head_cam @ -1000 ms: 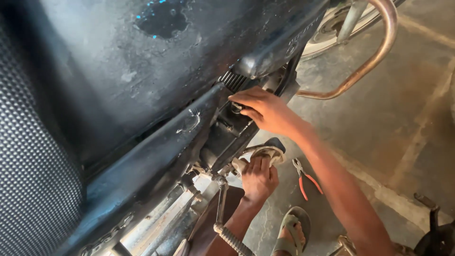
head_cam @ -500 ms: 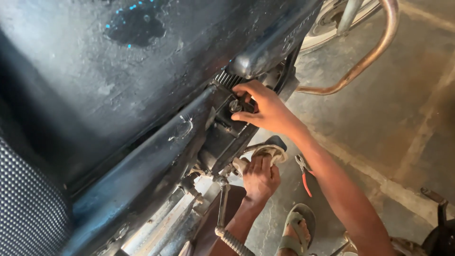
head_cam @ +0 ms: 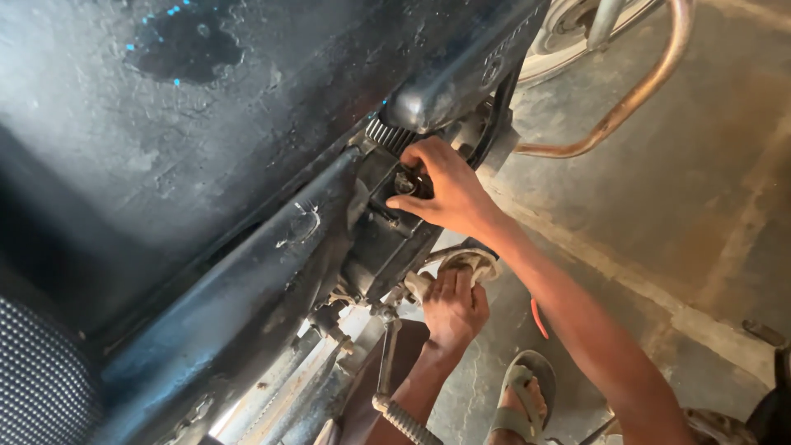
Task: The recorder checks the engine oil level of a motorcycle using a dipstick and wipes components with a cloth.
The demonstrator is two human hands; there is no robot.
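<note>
A black motorcycle's fuel tank (head_cam: 206, 124) fills the left of the head view, with the dark engine block (head_cam: 383, 239) below it. My right hand (head_cam: 445, 194) reaches in from the lower right. Its fingertips pinch a small round metal fitting (head_cam: 404, 183) on the engine's side, just under the ribbed fins (head_cam: 383, 132). My left hand (head_cam: 453, 305) is lower, with its fingers curled around a pale metal part (head_cam: 418, 284) at the engine's underside. What lies inside that fist is hidden.
A kick lever (head_cam: 387, 371) with a ridged rubber end hangs below the engine. A rusty curved guard pipe (head_cam: 651, 82) and a wheel (head_cam: 568, 33) are at the upper right. A sandalled foot (head_cam: 519, 404) rests on the concrete floor, and a red tool handle (head_cam: 538, 317) shows behind my forearm.
My right hand has gone from lying flat over the engine's side to curling its fingertips onto the round fitting. The left hand has stayed at the underside. The view has shifted slightly.
</note>
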